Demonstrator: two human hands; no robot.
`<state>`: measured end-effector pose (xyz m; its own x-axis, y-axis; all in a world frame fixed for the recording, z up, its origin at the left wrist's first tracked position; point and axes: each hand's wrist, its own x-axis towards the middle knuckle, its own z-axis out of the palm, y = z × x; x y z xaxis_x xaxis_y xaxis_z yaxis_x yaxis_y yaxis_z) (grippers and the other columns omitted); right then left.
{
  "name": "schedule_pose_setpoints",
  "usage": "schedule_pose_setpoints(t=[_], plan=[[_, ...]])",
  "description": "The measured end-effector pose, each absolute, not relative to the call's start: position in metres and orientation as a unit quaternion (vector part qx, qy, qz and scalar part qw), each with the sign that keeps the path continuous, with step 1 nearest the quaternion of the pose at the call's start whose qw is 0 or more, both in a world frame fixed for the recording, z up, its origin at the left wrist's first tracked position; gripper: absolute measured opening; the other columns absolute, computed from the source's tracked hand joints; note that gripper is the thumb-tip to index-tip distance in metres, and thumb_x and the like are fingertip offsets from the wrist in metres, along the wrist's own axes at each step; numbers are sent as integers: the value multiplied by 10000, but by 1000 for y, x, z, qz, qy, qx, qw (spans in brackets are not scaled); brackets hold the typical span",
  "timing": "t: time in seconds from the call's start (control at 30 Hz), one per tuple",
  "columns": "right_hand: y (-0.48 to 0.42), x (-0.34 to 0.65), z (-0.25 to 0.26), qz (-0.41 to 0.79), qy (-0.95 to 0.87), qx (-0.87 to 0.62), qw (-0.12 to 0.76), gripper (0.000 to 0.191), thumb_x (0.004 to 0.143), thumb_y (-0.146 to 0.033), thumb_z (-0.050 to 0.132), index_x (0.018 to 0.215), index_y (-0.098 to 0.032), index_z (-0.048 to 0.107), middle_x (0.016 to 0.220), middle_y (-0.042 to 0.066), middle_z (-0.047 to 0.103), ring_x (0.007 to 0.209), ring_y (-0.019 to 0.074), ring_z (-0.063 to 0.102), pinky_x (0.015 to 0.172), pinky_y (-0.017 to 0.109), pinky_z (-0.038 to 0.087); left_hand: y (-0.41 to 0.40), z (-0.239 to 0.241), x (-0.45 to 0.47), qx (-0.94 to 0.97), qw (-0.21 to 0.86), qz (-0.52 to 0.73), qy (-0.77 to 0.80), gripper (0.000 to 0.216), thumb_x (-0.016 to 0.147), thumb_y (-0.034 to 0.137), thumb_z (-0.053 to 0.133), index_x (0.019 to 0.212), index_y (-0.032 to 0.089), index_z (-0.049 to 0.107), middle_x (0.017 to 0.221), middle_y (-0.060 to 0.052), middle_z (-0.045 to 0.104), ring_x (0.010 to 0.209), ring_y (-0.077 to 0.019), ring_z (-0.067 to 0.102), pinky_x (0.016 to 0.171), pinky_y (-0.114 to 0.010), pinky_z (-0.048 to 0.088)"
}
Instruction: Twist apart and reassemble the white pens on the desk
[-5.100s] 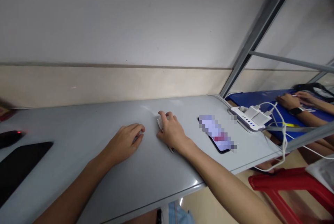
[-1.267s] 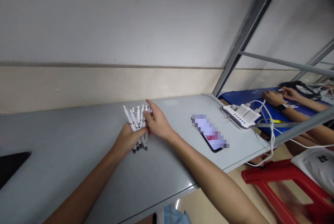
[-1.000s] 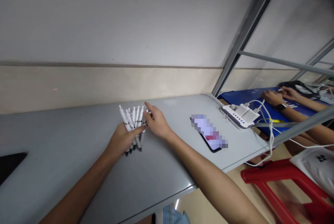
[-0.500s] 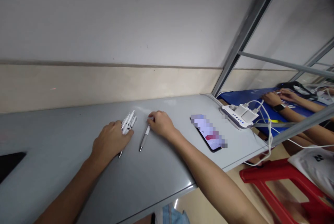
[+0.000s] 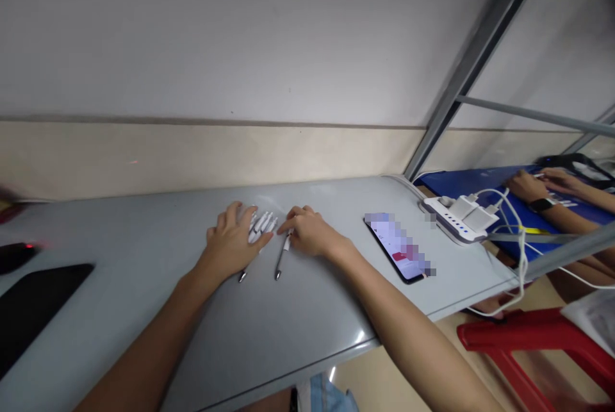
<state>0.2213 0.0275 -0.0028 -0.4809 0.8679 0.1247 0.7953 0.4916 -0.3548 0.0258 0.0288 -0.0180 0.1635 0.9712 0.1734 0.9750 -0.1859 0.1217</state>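
Several white ballpoint pens (image 5: 262, 223) lie fanned out on the grey desk. My left hand (image 5: 229, 242) rests over them from the left, its fingers spread apart and its thumb across the lower part of the bunch. One silver pen tip pokes out below that thumb. A single white pen (image 5: 282, 259) with a silver tip lies just to the right, tip towards me. My right hand (image 5: 309, 231) has its fingers curled on this pen's far end, hiding it, and the index finger points towards the bunch.
Right of my right arm a phone (image 5: 398, 248) lies screen up. Beyond it are a white power strip (image 5: 454, 220) with plugs and cables, and a metal frame post (image 5: 442, 104). A black mat (image 5: 43, 309) and mouse (image 5: 14, 257) sit at left. Another person's hands (image 5: 528, 186) work at the blue table.
The view has shifted left. My left hand has loosened and spread its fingers, and the bunched pens have fanned out. My right hand stays at the single pen, its index finger now stretched out.
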Motion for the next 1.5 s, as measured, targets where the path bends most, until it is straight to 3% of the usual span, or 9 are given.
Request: schedule_pose_setpoints(t=[0.23, 0.43, 0.53, 0.67, 0.73, 0.9, 1.2, 1.37, 1.5], plan=[[32, 231, -5, 145, -870, -445, 155, 351, 819, -105, 561, 1080, -281, 717, 1143, 95, 578, 1043, 224, 516, 891, 364, 415, 28, -22, 26, -762, -19, -59, -644, 708, 883, 588, 241, 1451, 173, 318, 1547, -149, 236, 1371, -328, 285, 1034, -562, 277], [34, 240, -5, 146, -889, -411, 143, 331, 812, -169, 632, 1119, -274, 703, 1224, 107, 562, 1130, 242, 492, 935, 378, 406, 28, -27, 27, -727, -20, -62, -684, 811, 830, 678, 280, 1462, 170, 303, 1537, -187, 245, 1391, -369, 243, 1021, -613, 265], [35, 243, -5, 140, -897, -396, 136, 296, 830, -259, 650, 1122, -267, 702, 1220, 115, 570, 1123, 252, 487, 930, 391, 407, 29, -26, 27, -745, 20, -100, -659, 746, 849, 619, 336, 1436, 159, 339, 1516, -193, 286, 1373, -354, 286, 1015, -591, 291], [36, 246, -5, 140, -906, -382, 116, 346, 822, -409, 665, 1149, -295, 687, 1261, 119, 550, 1129, 275, 472, 931, 427, 398, 36, -20, 28, -818, 75, -164, -546, 610, 865, 483, 446, 1411, 220, 373, 1552, -126, 232, 1394, -317, 266, 1050, -500, 290], [37, 247, -4, 138, -906, -385, 112, 330, 847, -414, 635, 1162, -323, 676, 1283, 110, 539, 1148, 276, 461, 930, 432, 392, 40, -20, 27, -847, 66, -162, -502, 538, 880, 428, 448, 1391, 262, 403, 1540, -89, 278, 1400, -299, 263, 1056, -479, 282], [39, 248, -3, 127, -908, -383, 109, 236, 874, -374, 615, 1085, -327, 709, 1279, 85, 547, 1173, 267, 447, 927, 419, 376, 42, -25, 25, -846, 16, -126, -518, 373, 898, 361, 419, 1241, 267, 533, 1352, -62, 538, 1244, -259, 475, 1024, -473, 306], [33, 254, -5, 158, -921, -333, 124, 102, 857, -287, 637, 933, -244, 691, 1086, 49, 602, 1007, 186, 523, 881, 331, 364, 31, -19, 22, -804, 26, -118, -582, 353, 874, 335, 429, 1190, 224, 540, 1334, -89, 530, 1218, -294, 467, 954, -510, 346], [29, 262, -7, 183, -902, -357, 160, 72, 846, -153, 556, 900, -188, 590, 866, 25, 605, 770, 130, 514, 709, 242, 374, 34, -15, 17, -808, -12, -110, -578, 348, 876, 345, 420, 1189, 242, 530, 1321, -79, 540, 1214, -281, 470, 963, -513, 336], [26, 267, -3, 200, -876, -407, 162, 64, 832, -147, 511, 869, -186, 546, 715, -8, 554, 621, 108, 455, 593, 225, 321, 32, -14, 15, -807, -2, -121, -578, 332, 853, 324, 447, 1152, 226, 555, 1275, -93, 565, 1188, -300, 490, 956, -525, 336]])
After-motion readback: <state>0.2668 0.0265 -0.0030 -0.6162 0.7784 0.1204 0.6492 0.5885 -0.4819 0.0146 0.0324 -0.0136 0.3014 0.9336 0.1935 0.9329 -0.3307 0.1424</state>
